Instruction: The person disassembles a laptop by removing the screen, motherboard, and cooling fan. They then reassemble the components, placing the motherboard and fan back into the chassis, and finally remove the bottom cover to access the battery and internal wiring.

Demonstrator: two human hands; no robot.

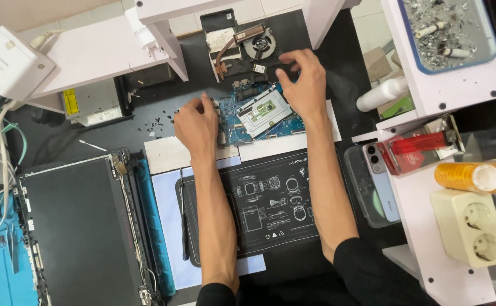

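Left hand (198,126) presses flat on the board (242,122), steadying it; right hand (304,82) pinches a small part by the fan (259,42).

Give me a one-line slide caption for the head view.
Left hand rests on a blue laptop circuit board while right hand reaches beside the round grey cooling fan on a dark workbench.

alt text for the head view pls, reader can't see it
Seen from above, a person's left hand rests on a blue laptop motherboard on a dark workbench, while the right hand reaches to the board's far edge near the cooling fan. A black repair mat lies under the forearms and a detached laptop screen lies to the left.
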